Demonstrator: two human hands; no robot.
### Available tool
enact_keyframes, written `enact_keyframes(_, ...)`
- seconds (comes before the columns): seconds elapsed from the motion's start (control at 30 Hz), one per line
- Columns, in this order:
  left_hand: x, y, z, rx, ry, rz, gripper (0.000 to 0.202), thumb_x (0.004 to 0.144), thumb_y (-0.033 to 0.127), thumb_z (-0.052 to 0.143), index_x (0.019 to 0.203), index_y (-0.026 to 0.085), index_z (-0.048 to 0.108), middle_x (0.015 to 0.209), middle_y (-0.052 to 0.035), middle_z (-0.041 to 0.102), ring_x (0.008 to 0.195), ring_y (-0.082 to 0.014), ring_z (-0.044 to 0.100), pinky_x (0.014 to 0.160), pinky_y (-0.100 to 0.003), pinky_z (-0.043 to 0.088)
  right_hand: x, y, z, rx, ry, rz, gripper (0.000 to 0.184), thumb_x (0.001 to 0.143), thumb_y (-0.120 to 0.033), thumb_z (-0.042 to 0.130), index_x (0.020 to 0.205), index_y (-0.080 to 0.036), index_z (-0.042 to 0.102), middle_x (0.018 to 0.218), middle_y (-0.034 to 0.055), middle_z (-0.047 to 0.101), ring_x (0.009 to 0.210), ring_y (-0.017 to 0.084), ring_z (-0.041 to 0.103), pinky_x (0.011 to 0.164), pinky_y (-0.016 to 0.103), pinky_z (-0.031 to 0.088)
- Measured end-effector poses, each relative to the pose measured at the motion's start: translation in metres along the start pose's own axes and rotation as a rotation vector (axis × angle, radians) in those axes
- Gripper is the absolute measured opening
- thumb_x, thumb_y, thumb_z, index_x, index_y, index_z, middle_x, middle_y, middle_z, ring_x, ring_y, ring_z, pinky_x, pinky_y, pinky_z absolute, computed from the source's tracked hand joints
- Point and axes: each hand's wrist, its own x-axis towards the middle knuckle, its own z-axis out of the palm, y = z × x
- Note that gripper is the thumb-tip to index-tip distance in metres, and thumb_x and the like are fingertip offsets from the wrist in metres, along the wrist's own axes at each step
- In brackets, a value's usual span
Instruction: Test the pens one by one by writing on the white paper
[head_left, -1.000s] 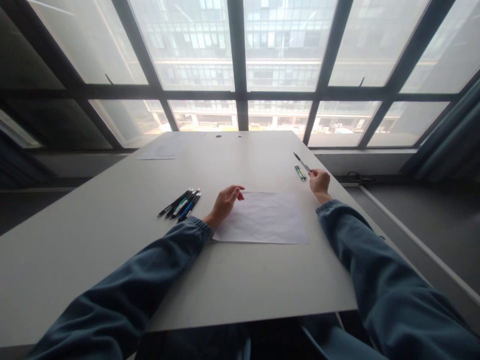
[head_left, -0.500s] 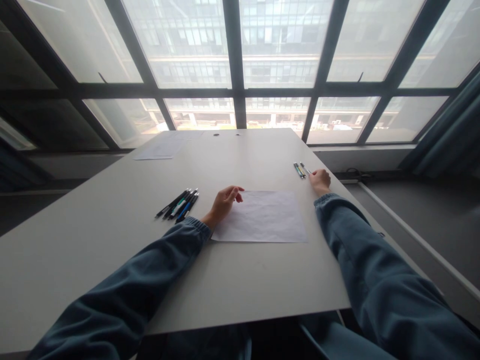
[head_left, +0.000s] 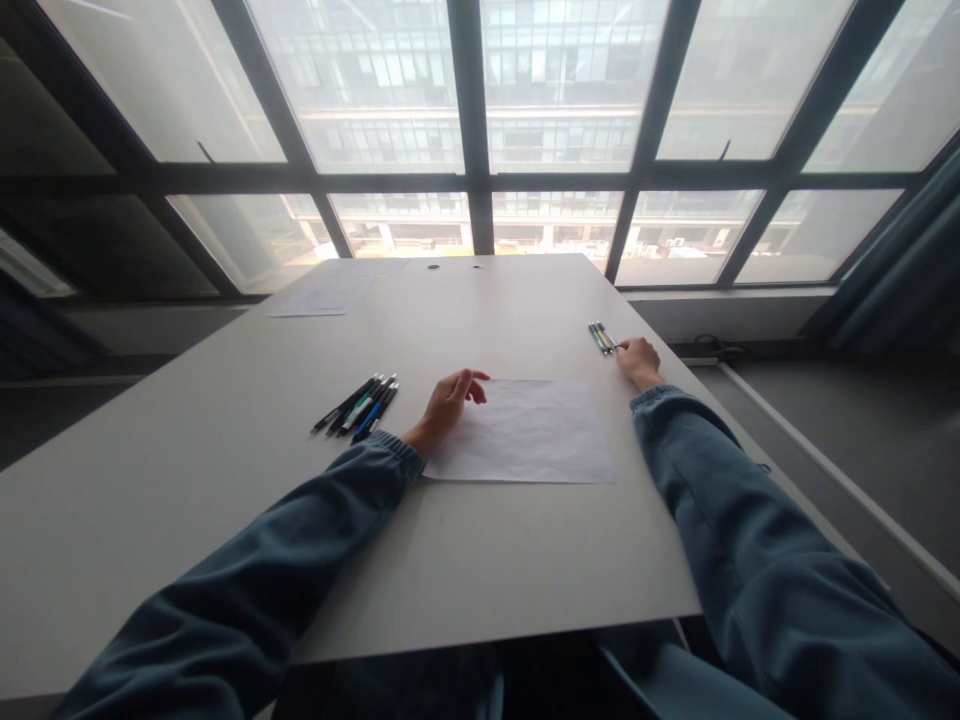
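Observation:
My left hand (head_left: 448, 400) rests on the left part of a white sheet of paper (head_left: 536, 435), its fingers loosely bent and apart, holding nothing. At the right side of the table my right hand (head_left: 639, 362) is closed, fingertips at the near end of a slim pen (head_left: 609, 338). That pen lies alongside a small row of similar pens (head_left: 598, 338), pointing away from me. Left of my left hand, several dark pens (head_left: 356, 408), some with green, white or blue barrels, lie in a loose pile.
The white table (head_left: 480, 560) reaches toward large windows (head_left: 562, 90). More paper sheets (head_left: 319, 295) lie at its far left. Two small dark spots (head_left: 433, 267) show near the far edge. The table's right edge runs beside my right forearm.
The pen at my right fingertips has swung from a slant into line with the others, closing the gap between them. My left hand has stayed on the paper.

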Motion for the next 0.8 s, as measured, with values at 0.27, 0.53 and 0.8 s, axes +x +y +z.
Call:
enact_keyframes(0.27, -0.0012, -0.0007, 0.0002, -0.005, -0.008, -0.013, 0.059, 0.098, 0.063, 0.040, 0.099, 0.014, 0.073, 0.066, -0.0054, 0.068, 0.062, -0.0161, 0.060, 0.062, -0.029, 0.047, -0.0010, 0.0013, 0.0021, -0.008, -0.003, -0.030, 0.030, 0.088, -0.029, 0.061, 0.111, -0.020, 0.078, 0.107, 0.0160, 0.076, 0.101, 0.026, 0.070, 0.084, 0.033, 0.051)
enact_keyframes(0.53, -0.0006, -0.0041, 0.0008, 0.007, -0.013, -0.010, 0.057, 0.098, 0.062, 0.041, 0.100, 0.015, 0.073, 0.067, -0.0049, 0.068, 0.062, -0.0159, 0.060, 0.063, -0.029, 0.047, -0.0020, 0.0025, 0.0024, -0.010, -0.009, -0.046, 0.030, 0.088, -0.030, 0.060, 0.109, -0.019, 0.079, 0.106, 0.0162, 0.076, 0.100, 0.027, 0.071, 0.083, 0.033, 0.052)
enact_keyframes(0.8, -0.0012, -0.0039, 0.0001, 0.023, -0.023, -0.016, 0.057, 0.098, 0.062, 0.042, 0.100, 0.015, 0.073, 0.067, -0.0046, 0.069, 0.062, -0.0156, 0.060, 0.063, -0.029, 0.047, -0.0036, 0.0008, 0.0011, -0.020, -0.013, -0.030, 0.032, 0.091, -0.028, 0.055, 0.108, -0.016, 0.079, 0.106, 0.0196, 0.075, 0.099, 0.028, 0.071, 0.080, 0.032, 0.051)
